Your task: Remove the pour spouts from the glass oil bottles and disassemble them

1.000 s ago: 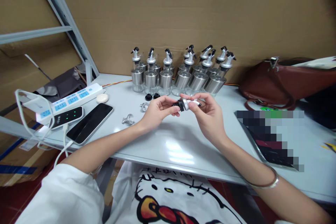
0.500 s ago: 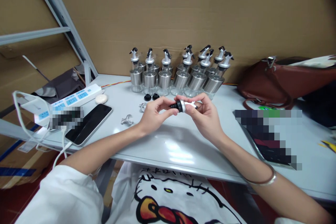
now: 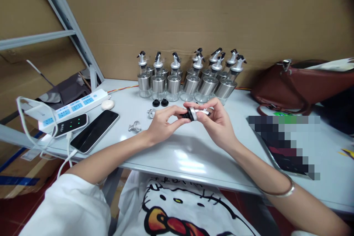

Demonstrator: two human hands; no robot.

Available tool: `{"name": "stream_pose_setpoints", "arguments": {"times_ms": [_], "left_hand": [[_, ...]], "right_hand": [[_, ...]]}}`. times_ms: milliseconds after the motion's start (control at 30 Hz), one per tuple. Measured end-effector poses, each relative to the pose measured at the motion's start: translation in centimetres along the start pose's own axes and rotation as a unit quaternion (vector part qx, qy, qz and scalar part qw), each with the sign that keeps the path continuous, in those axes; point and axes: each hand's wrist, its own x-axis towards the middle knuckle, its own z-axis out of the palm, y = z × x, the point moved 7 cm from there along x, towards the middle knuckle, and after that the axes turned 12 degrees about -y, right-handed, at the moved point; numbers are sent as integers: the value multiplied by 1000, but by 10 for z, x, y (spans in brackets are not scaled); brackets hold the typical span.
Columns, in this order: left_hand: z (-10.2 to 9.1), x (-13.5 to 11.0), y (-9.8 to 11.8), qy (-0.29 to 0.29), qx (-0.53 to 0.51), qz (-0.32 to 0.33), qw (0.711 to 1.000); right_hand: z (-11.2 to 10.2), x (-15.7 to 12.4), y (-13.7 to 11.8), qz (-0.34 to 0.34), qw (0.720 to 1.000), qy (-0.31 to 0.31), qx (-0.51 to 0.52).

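In front of the bottle row [image 3: 174, 83], the left hand [image 3: 162, 122] and right hand [image 3: 219, 121] pinch opposite ends of the pourer spout [image 3: 193, 113], partly covering it. Farther from the row, bare surface [image 3: 190, 145] runs to its edge; rear bottles [image 3: 150, 70] are mostly hidden behind the row.

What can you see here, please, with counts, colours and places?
Narrow pour spout: one, black and silver, centre
Steel-banded glass bottles: at least nine, clear and silver, back
Small round stoppers: two, black, before the bottles
Ring-shaped pieces: two, silver, centre-left
Rectangular phone: one, black, left
Green-lit device: one, dark, left
Socket strip: one, white, left
Round puck: one, white, left
Leather-look bag: one, brown, right
Flat pixelated item: one, dark, right
Smooth table: one, grey, underneath
Cardboard sheet: one, brown, background
Left hand, right hand: two, bare, on spout
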Motion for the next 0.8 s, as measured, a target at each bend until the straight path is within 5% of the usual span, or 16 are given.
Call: {"name": "stream_pose_setpoints", "arguments": {"times_ms": [167,433,633,800], "left_hand": [[1,1,2,-5,32,-21,999],[-6,3,-2,22,34,-83,996],[-3,2,-14,-1,12,-111,994],[4,4,-13,-55,-20,-65,996]], "right_hand": [[-2,2,4,28,1000,0,-9],[-16,-1,-2,44,962,102,-248],[-3,-2,12,106,981,26,-158],[-1,0,22,134,987,7,-87]]}}
